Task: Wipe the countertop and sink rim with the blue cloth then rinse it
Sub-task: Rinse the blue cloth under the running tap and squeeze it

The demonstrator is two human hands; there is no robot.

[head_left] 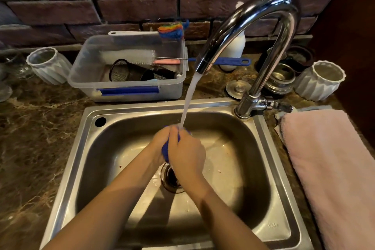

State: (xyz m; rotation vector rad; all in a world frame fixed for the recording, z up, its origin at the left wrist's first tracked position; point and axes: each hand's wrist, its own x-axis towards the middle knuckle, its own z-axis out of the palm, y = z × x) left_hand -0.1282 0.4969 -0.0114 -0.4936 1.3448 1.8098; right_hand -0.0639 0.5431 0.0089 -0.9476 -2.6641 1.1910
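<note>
Blue cloth (166,149): I saw it bunched into a wad and squeezed between both hands over the middle of the basin, above the drain (171,178); only slivers of blue showed between the fingers.
Left hand (160,141): I had it curled tight around the near-left side of the cloth, fingers closed on it.
Right hand (186,154): it was wrapped over the top and right of the cloth, closed firmly, pressed against the left hand.
Water stream (189,97): it ran from the chrome faucet (263,32) and struck the cloth right where my two hands met.
Stainless sink (280,168): the basin was wet, with a few dark specks on the floor.
Countertop (36,128): brown marbled stone around the sink rim.
Pink towel (334,168): it lay flat on the counter to the right of the sink, well apart from my hands.
Clear plastic tub (125,91): it sat behind the sink, holding a bottle brush (129,55) and a black mesh strainer (119,71).
</note>
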